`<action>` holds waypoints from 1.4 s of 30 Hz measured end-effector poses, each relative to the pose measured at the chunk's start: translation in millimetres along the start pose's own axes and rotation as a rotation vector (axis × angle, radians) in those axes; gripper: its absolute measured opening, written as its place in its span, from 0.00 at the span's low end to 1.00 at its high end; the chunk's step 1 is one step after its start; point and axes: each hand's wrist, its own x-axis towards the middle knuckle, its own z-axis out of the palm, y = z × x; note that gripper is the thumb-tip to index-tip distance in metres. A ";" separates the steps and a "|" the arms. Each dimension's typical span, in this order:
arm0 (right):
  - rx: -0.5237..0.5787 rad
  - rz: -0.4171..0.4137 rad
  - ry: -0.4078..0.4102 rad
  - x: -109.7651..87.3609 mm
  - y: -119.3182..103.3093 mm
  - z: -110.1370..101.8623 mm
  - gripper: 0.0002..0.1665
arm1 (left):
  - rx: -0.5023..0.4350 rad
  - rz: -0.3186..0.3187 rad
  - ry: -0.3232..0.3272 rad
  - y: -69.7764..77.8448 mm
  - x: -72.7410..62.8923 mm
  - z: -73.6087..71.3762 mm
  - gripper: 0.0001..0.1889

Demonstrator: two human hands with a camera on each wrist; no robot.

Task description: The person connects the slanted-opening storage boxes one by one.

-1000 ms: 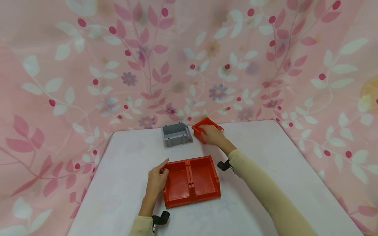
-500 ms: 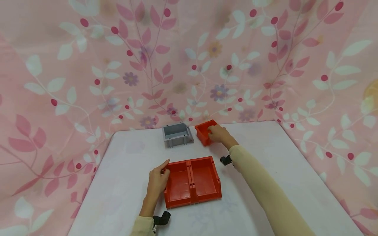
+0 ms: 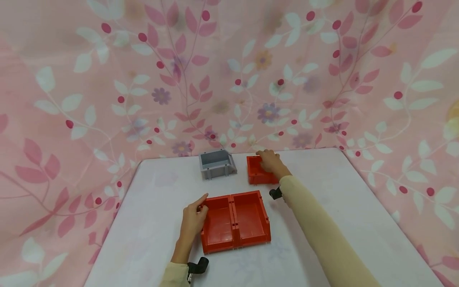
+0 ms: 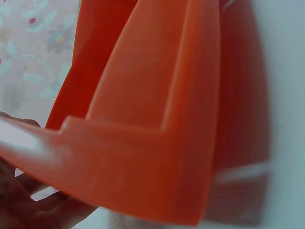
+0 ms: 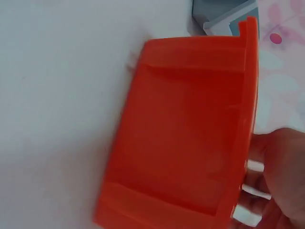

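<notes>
Two red plastic storage bins [image 3: 248, 218] sit side by side on the white table in the head view. At their left wall is my left hand [image 3: 191, 221], with thumb and fingers gripping the edge. The left wrist view shows that bin's red wall [image 4: 128, 162] up close, with fingers behind it. Farther back, my right hand [image 3: 271, 162] holds a smaller-looking single red storage bin [image 3: 254, 172] by its right side. Its open inside [image 5: 186, 129] faces the right wrist camera, and the fingers reach behind the rim. Part of this bin is hidden under the hand.
A grey storage bin [image 3: 216, 166] stands at the back of the table, left of the single red bin. Behind the white table [image 3: 157, 207] hangs a pink floral cloth [image 3: 229, 71] close to its far edge.
The right hand has turned the single red bin, so its front now faces nearer to me, and shifted it slightly right and closer. The left hand and the paired bins stay put.
</notes>
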 end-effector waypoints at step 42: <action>0.337 0.125 0.342 -140.5 14.1 -45.6 0.11 | 0.049 0.016 -0.032 -1.4 7.7 -2.7 0.24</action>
